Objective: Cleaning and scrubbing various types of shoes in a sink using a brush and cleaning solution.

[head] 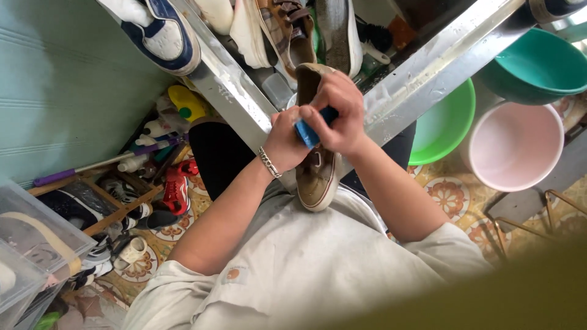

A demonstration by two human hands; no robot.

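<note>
Left hand [282,142] and right hand [340,110] both pinching blue block [307,131], pressing it on tan shoe [318,174], shoe resting at metal sink's [235,91] near corner

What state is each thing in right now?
Brown shoe: held sole-down against the body, toe toward the person.
Blue brush: gripped, pressed on the shoe.
Left hand: closed around shoe and brush.
Right hand: fingers curled over the brush.
Green basin: upright, empty.
Pink basin: upright, empty.
Teal basin: upright, empty.

Both hands [318,125] meet, fingers curled; forearms bent inward.
</note>
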